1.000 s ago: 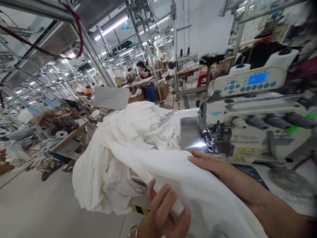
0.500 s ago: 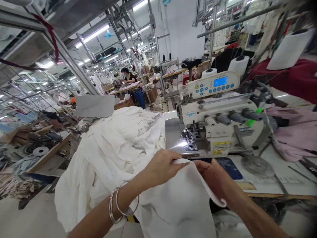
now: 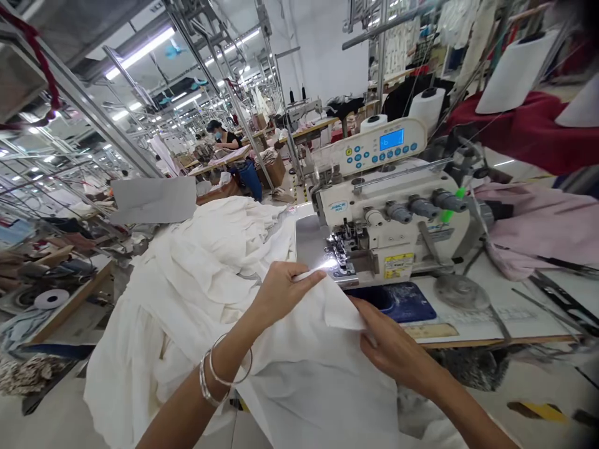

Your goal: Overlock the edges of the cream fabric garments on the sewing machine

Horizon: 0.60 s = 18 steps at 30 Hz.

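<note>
My left fingers [image 3: 306, 284] and right fingers [image 3: 372, 317] pinch the white cloth [image 3: 344, 312]; I should hold its edge smooth between them.

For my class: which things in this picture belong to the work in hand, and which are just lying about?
Work in hand:
- white cloth, gripped by the left hand and touched by the right hand
- Jack overlock sewing machine, close to the cloth's edge

Seemingly just lying about:
- pink fabric
- dark red fabric
- grey sheet behind the white heap
</note>
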Tool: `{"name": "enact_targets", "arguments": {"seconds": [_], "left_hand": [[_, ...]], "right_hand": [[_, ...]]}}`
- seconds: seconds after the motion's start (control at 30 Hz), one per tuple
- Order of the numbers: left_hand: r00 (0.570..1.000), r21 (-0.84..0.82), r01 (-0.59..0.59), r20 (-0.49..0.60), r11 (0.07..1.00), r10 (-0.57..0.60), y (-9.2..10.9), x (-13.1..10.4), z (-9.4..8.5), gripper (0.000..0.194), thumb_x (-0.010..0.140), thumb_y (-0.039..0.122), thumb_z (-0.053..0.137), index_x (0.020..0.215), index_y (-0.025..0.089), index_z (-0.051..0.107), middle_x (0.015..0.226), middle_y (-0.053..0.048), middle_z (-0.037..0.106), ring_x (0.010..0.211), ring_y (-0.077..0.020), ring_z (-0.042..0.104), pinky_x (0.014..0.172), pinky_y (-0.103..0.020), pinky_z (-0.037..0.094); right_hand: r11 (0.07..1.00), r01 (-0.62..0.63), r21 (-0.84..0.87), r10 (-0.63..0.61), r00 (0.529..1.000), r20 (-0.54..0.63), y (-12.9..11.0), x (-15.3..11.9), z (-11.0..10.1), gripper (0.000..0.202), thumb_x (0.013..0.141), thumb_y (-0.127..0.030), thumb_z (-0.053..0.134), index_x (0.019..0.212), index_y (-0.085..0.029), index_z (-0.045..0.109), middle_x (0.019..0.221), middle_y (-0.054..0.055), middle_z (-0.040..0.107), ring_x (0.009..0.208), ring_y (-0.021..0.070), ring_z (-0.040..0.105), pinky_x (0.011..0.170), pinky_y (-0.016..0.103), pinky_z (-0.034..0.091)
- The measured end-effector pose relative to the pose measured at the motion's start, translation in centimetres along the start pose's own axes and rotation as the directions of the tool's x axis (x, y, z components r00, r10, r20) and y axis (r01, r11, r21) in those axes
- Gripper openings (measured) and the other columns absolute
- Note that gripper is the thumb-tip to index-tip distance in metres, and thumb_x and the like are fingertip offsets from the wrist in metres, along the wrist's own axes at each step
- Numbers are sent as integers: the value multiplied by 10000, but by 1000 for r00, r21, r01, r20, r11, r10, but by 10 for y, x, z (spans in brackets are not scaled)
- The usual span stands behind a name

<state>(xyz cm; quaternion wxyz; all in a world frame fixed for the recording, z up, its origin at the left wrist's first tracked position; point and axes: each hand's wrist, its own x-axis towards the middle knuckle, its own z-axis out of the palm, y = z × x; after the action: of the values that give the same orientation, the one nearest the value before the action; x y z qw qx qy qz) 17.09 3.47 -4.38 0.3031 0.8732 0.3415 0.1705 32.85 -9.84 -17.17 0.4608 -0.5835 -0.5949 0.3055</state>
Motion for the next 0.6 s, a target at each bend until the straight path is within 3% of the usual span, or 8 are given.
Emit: {"name": "enact_targets", "arguments": {"seconds": [0.1,0.17,0.23,0.27,0.3,0.33,0.4,0.6], "left_hand": [[996,-110,1,91,994,9,15,-12,-14,528,855,501,538,510,181,299,537,46,251,516,-69,239,472,-235,183],[994,-107,38,110,994,-26,16,-11,-19,553,838,513,549,502,186,258,530,49,219,505,-67,215,468,-241,166],[995,-27,85,51,996,-84,6,1,-17,574,826,509,552,508,194,193,542,51,157,512,-70,174,481,-254,137],[994,10,108,14,994,-108,-3,9,-13,573,819,496,556,510,196,179,549,51,140,520,-73,163,490,-260,128],[992,33,126,-12,991,-126,-12,16,-9,566,812,479,562,509,198,176,552,50,135,526,-76,162,498,-263,124],[990,40,138,-21,990,-137,-21,23,-4,557,805,463,567,506,199,178,552,51,135,530,-78,164,503,-265,122],[988,30,152,-19,988,-152,-37,33,4,536,795,441,572,503,201,193,551,52,144,534,-81,175,507,-265,126],[988,-19,150,34,988,-150,-53,35,-2,477,780,404,570,513,189,238,563,55,184,549,-80,214,526,-256,154]], "right_hand": [[998,-22,57,27,996,-90,-3,-9,4,407,853,-189,524,1253,-227,591,1242,81,650,1127,273,602,958,381,464],[949,-144,280,213,948,-236,-8,-12,9,278,853,-378,584,1063,-225,683,1073,77,720,995,288,654,848,363,527],[741,-293,604,534,802,-267,-14,-10,16,355,793,-538,640,944,-225,709,951,63,747,922,289,671,755,341,559],[600,-324,731,651,729,-210,-17,-8,20,412,762,-589,661,939,-220,711,935,59,751,915,289,672,735,339,566],[480,-336,810,713,688,-137,-19,-5,23,453,737,-610,685,961,-217,709,938,54,754,914,285,673,732,340,570],[397,-335,854,726,684,-69,-20,-3,26,468,719,-606,711,984,-220,707,939,45,756,904,275,675,734,336,570],[359,-285,889,671,741,-34,-22,1,30,428,695,-557,765,973,-235,715,895,18,756,846,239,677,732,299,559],[601,-197,775,502,847,-173,-21,7,34,308,739,-527,744,773,-221,722,695,0,685,659,156,598,609,194,479]]}}
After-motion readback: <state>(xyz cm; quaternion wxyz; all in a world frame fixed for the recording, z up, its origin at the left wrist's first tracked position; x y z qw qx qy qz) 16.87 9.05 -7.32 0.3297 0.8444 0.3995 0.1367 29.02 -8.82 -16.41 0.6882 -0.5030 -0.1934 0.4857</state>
